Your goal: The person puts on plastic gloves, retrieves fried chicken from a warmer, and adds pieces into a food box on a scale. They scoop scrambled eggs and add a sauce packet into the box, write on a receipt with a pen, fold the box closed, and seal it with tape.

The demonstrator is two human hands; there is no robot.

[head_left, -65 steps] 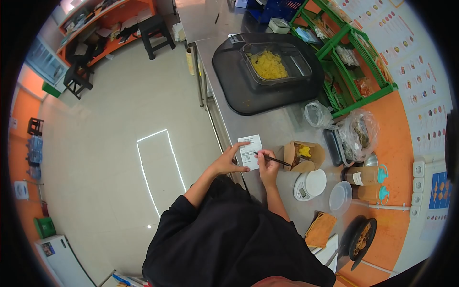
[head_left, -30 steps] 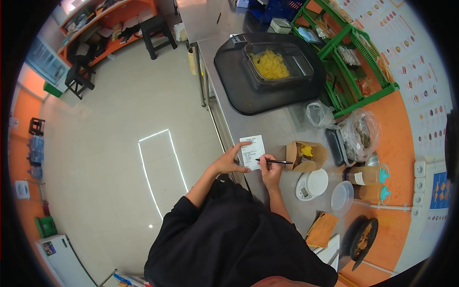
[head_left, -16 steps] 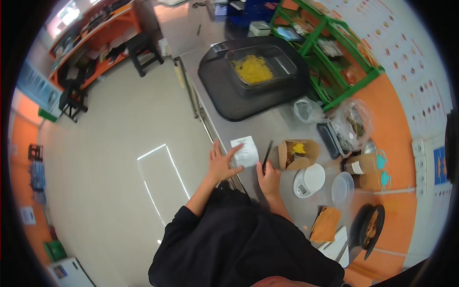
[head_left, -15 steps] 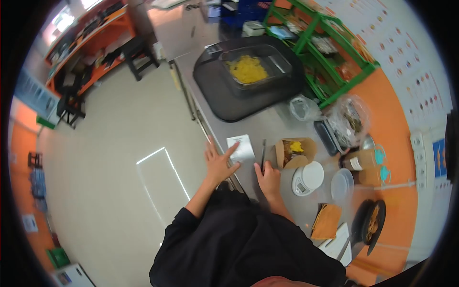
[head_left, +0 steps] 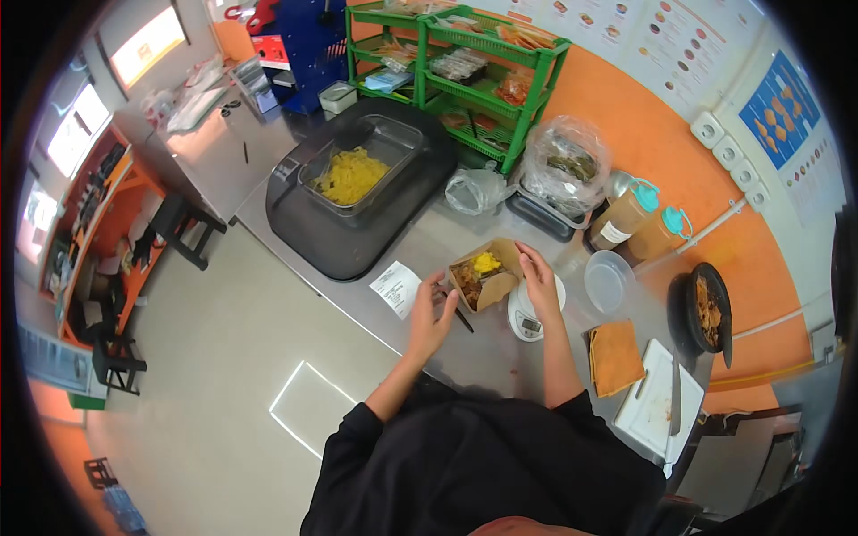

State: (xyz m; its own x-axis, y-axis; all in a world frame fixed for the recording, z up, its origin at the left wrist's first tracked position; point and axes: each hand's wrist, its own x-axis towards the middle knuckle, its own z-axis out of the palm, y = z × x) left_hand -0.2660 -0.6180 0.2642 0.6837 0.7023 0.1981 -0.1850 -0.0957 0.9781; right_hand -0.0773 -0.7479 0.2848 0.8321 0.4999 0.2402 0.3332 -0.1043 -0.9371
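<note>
A brown cardboard food box (head_left: 471, 295) sits with its flaps up, holding dark meat pieces and yellow shreds. My left hand (head_left: 433, 320) is at its left side, thumb and fingers parted around that edge. On the opposite side, the fingers of my right hand (head_left: 540, 279) are on the raised flap, so the box is between both hands. A white printed receipt (head_left: 396, 288) lies flat to the left of my left hand. Partly under that hand is a thin black pen (head_left: 465, 322). Just beneath my right hand stands a round white kitchen scale (head_left: 525, 323).
A clear tub of yellow shreds (head_left: 393, 179) rests on a large black appliance (head_left: 304, 241). Behind stand green racks (head_left: 518, 112), plastic bags (head_left: 563, 170) and sauce bottles (head_left: 623, 219). To the right are an orange cloth (head_left: 615, 357), a knife (head_left: 676, 397) on a white board (head_left: 648, 413), and a black pan (head_left: 718, 308).
My left hand has left the receipt and my right hand has let go of the pen. Both have moved to the food box. The view has turned to the right.
</note>
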